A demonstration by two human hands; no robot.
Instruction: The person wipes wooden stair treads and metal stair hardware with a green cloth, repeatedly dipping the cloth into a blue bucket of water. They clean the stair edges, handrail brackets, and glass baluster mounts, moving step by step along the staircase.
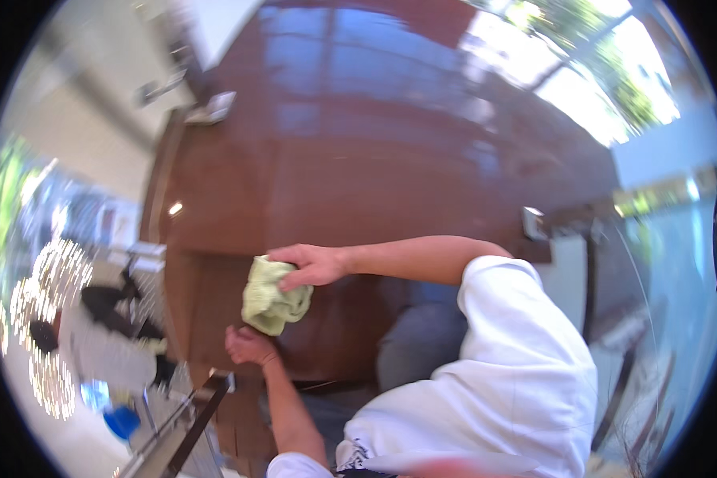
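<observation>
A folded pale yellow-green cloth [272, 299] is gripped at its upper right edge by my right hand [316, 266]. It hangs or rests over a glossy reddish-brown surface [346, 191], and I cannot tell how firmly it touches. Just below the cloth is my left hand [250, 346], its fingers curled in a loose fist with nothing visible in them. That hand lies close to the cloth's lower edge. Under both hands a darker recessed or shaded part [215, 299] of the brown surface shows.
A dark bar [200, 412] with a pale end juts up at the lower left. Beyond it another person [104, 346] bends over, near a blue rounded object [122, 421]. A small metallic fitting [535, 224] sits at the right edge. Bright window panes [579, 66] fill the upper right.
</observation>
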